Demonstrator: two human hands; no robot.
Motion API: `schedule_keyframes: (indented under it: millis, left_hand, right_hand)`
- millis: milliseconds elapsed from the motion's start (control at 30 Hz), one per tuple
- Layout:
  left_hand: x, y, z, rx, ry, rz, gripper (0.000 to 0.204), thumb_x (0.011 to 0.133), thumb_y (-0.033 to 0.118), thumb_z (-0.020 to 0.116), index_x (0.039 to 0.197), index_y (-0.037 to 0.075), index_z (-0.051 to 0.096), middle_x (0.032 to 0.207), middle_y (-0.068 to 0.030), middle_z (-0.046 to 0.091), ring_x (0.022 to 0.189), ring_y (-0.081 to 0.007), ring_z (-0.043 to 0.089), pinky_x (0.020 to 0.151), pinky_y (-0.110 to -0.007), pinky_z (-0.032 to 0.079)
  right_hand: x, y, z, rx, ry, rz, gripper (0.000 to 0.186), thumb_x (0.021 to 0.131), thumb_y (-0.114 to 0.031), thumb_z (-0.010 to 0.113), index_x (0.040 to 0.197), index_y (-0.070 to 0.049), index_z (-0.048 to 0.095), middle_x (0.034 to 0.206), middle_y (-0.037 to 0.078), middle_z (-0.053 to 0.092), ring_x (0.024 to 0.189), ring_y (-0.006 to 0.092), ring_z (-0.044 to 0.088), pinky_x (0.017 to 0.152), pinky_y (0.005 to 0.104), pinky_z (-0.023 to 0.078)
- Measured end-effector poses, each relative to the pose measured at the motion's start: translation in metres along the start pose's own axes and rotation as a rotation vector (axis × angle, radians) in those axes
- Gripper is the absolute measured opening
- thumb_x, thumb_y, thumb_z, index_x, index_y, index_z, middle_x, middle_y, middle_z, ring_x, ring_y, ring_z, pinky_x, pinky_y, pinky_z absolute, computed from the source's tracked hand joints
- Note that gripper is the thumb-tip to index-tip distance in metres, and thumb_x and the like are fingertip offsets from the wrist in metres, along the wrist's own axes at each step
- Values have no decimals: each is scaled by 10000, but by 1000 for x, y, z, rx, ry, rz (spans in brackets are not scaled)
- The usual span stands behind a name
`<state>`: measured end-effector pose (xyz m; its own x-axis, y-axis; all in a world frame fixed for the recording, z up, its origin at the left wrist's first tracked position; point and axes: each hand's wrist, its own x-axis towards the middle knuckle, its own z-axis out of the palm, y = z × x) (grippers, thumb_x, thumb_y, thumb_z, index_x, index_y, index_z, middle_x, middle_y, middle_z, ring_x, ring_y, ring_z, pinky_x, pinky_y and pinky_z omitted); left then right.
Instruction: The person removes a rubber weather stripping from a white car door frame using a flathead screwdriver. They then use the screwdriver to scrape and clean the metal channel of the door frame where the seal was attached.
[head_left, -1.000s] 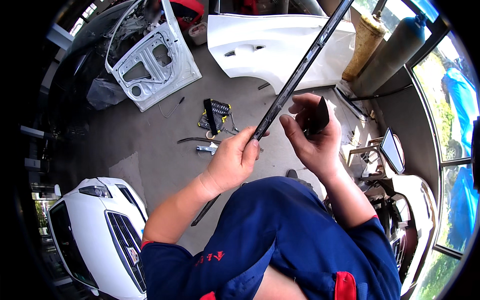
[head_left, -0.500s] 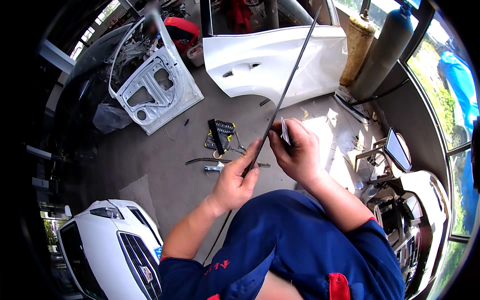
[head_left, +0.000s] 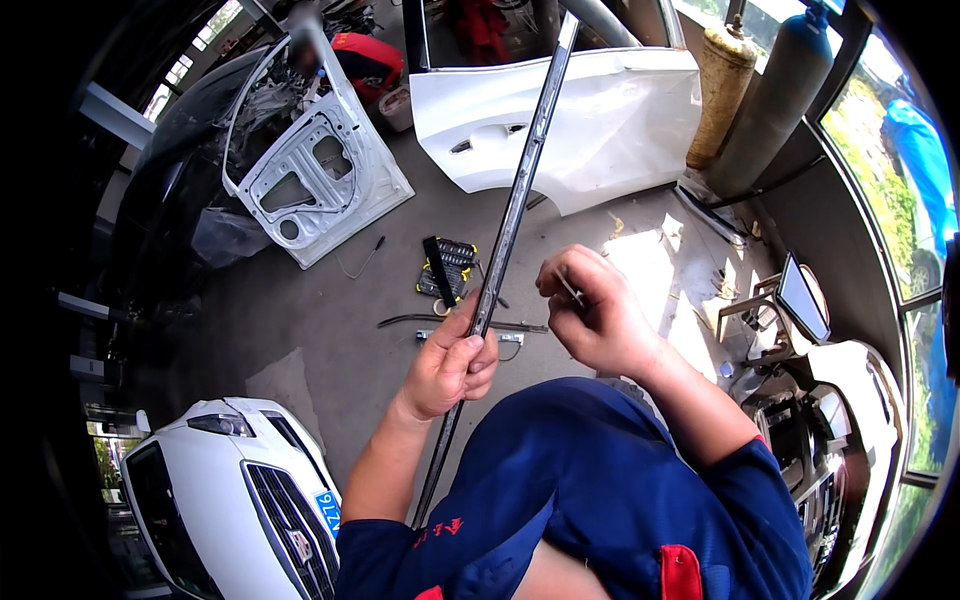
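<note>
The left hand has a closed grip around a long dark trim strip, fingers wrapped fully round it a little below its middle; the strip runs steeply from beside the person's blue-clad knee up and away past the hand, its upper end crossing in front of the white car panel standing across the back. The right hand is just beside the strip, apart from it, curled nearly closed with a small thin silvery piece pinched between fingertips; what the piece is cannot be made out. On the concrete floor right behind the hands lie a black socket set, a thin curved rod and a small pale tool, partly hidden by the left hand and the strip. Farther left a bare white door shell leans on a dark car. A white car's front sits at lower left, well apart from the hands. Two gas cylinders stand at the upper right, and a detached mirror rests near the right forearm.
</note>
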<state>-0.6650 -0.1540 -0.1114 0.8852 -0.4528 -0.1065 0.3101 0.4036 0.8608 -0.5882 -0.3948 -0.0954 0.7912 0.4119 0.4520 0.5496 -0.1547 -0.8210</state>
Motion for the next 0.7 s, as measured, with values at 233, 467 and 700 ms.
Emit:
schedule_keyframes:
  millis: [233, 467, 700]
  left_hand:
    - [-16, -7, -4, -28, -155, 5, 649, 1051, 97, 373, 1616, 373, 213, 768, -4, 358, 534, -63, 298, 440, -192, 293]
    - [-18, -12, -8, 206, -178, 81, 703, 1001, 46, 402, 1613, 352, 240, 832, -81, 503, 540, -101, 435, 479, -237, 461]
    - [-12, -16, -10, 325, -110, 162, 775, 938, 29, 490, 1625, 267, 225, 927, -80, 570, 668, -110, 530, 576, -264, 537]
  right_hand:
    - [47, -9, -36, -72, 401, -32, 310, 858, -45, 708, 1164, -21, 668, 1083, 129, 606, 853, 226, 639, 739, 321, 520]
    - [57, -11, -26, -200, 413, -158, 213, 816, -40, 727, 1021, -7, 678, 908, 149, 646, 812, 361, 649, 735, 400, 531]
    - [59, -8, -20, -245, 288, -94, 213, 838, -83, 680, 1011, 12, 599, 882, 191, 614, 829, 408, 622, 748, 464, 515]
